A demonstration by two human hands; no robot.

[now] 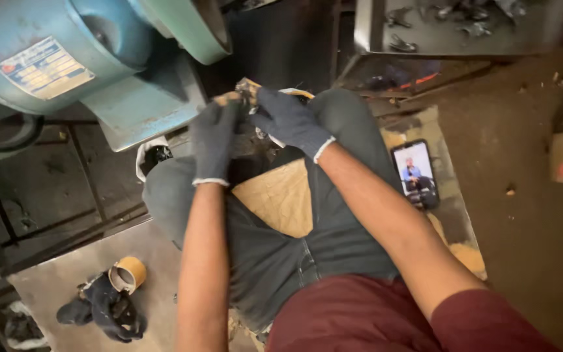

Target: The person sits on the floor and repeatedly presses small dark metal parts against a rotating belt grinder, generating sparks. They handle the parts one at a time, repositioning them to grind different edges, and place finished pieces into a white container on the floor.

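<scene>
Being gripped between both hands, just above the knees and far of the lap: a small tan-and-dark workpiece [247, 91], its exact kind too blurred to tell. Lying roughly left to right, its left end poking out at the left hand's fingertips, its right end disappearing under the right hand. Sitting right below the pale green guard [193, 26] of a blue grinding machine [53, 58], close to it but whether touching, impossible to tell.

Left hand [213, 140], in a dark knit glove, closing on the piece from the near left, fingers curling up and over it. Right hand [291, 120], gloved the same, clamping down from the right, its palm covering the piece's right half. Both hands pressing together on the piece, about equally near to it, with the right lying more on top.

Spreading under the hands and across the lap: a tan cloth [281, 195] over grey trousers.

Lying on the floor just right of the right thigh: a phone [415, 173] with its screen lit.

Resting near left on a flat grey sheet [53, 280]: a yellow cup [128, 274] tipped on its side, mouth facing left, contents not visible, touching a crumpled dark glove [109, 306].

Standing far right: a shallow metal tray [464, 39] holding a few dark metal parts [402, 44], well apart from the hands.
</scene>
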